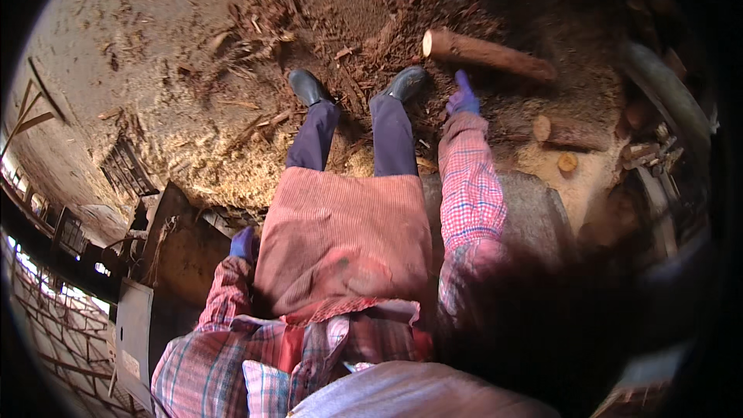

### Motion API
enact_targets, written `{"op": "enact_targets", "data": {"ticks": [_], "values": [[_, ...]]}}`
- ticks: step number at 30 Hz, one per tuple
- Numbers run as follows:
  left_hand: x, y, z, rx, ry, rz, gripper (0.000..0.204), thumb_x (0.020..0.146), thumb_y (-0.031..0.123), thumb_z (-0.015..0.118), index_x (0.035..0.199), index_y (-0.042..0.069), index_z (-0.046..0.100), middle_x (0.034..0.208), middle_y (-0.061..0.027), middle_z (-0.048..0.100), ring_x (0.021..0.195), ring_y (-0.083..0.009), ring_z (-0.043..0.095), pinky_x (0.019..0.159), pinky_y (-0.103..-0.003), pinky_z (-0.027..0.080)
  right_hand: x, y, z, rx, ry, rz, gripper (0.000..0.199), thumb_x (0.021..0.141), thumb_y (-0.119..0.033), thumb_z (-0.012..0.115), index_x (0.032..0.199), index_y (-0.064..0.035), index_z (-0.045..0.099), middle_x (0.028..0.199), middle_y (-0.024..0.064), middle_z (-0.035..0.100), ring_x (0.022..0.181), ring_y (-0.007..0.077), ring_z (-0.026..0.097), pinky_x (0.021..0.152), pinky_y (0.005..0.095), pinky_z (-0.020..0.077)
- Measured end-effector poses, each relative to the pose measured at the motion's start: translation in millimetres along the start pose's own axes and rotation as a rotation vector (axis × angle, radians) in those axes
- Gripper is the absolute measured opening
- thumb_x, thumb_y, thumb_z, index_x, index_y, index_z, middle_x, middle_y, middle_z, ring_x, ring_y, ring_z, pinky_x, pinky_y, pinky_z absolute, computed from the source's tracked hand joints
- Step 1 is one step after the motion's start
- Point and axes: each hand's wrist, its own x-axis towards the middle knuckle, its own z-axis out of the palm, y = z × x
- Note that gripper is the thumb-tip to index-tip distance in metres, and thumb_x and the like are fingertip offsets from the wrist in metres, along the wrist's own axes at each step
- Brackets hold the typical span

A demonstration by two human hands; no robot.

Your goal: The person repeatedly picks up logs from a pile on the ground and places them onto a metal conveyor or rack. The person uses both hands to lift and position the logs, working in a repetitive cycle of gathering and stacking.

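Note:
My right hand [463, 97], in a purple-blue glove, reaches forward beside my right boot. A finger stretches toward a reddish-brown log [491, 56] with a pale cut end, and a small gap seems to lie between them. Nothing shows in this hand. My left hand [243, 243], gloved alike, is low at my left side, by the edge of a brown box-like metal part [186, 244]. Its fingers are mostly hidden, so I cannot tell whether it grips anything. A ribbed orange-pink apron [344, 224] covers my lap.
Bark scraps [348, 81] and pale wood shavings [205, 159] litter the ground around my boots [309, 87]. A shorter log [569, 132] and a small round-ended piece of wood [567, 162] lie to the right. A thick grey pole [665, 89] slants at the far right.

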Motion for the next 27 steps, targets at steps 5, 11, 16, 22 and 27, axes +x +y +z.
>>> {"op": "enact_targets", "data": {"ticks": [5, 11, 16, 22, 27], "values": [[39.7, -18.8, 71.1, -0.184, 0.067, -0.428, 0.034, 0.090, 0.023, 0.058, 0.116, 0.001, 0.058, 0.107, -0.0097, 0.064, 0.096, -0.0187, 0.059, 0.084, -0.031, 0.048, 75.0, -95.2, 74.2, 0.435, 0.135, -0.103, 0.079, 0.072, -0.068, 0.062, 0.132, -0.0195, 0.047, 0.129, 0.0108, 0.052, 0.115, 0.0307, 0.049, 0.093, 0.0521, 0.0392], [63.7, -39.1, 89.7, -0.271, 0.017, -0.318, 0.044, 0.091, 0.023, 0.059, 0.127, 0.002, 0.048, 0.118, -0.0123, 0.059, 0.109, -0.0226, 0.052, 0.094, -0.033, 0.043, 103.2, -60.0, 59.0, 0.660, 0.161, -0.133, 0.061, 0.078, -0.053, 0.063, 0.119, -0.0078, 0.058, 0.113, 0.0157, 0.061, 0.100, 0.0308, 0.057, 0.092, 0.0414, 0.0429], [52.7, 23.6, 47.5, -0.635, 0.386, -0.246, 0.039, 0.085, 0.025, 0.067, 0.116, 0.007, 0.054, 0.077, -0.0012, 0.058, 0.060, -0.0119, 0.051, 0.049, -0.027, 0.040, -67.7, -16.3, 54.3, 0.676, -0.144, -0.032, 0.079, 0.078, -0.060, 0.059, 0.133, -0.0053, 0.045, 0.127, 0.0132, 0.054, 0.112, 0.0294, 0.052, 0.100, 0.0397, 0.0392], [66.4, 219.9, -17.3, -0.709, 0.533, 0.537, 0.039, 0.087, 0.013, 0.065, 0.122, 0.002, 0.052, 0.110, -0.0065, 0.058, 0.096, -0.0143, 0.055, 0.087, -0.027, 0.045, -276.2, 13.6, 76.5, 0.503, -0.650, -0.059, 0.074, 0.075, -0.049, 0.070, 0.128, -0.0022, 0.048, 0.119, 0.0111, 0.058, 0.101, 0.0249, 0.057, 0.095, 0.0366, 0.0438], [-75.9, 418.9, -49.1, -0.497, -0.088, 0.644, 0.043, 0.087, 0.018, 0.067, 0.126, 0.006, 0.053, 0.105, -0.0036, 0.060, 0.090, -0.0149, 0.057, 0.083, -0.028, 0.047, -445.2, -17.3, 93.1, 0.166, -0.638, -0.382, 0.073, 0.077, -0.039, 0.072, 0.129, 0.0040, 0.044, 0.124, 0.0155, 0.053, 0.108, 0.0246, 0.053, 0.097, 0.0358, 0.0413]]}}
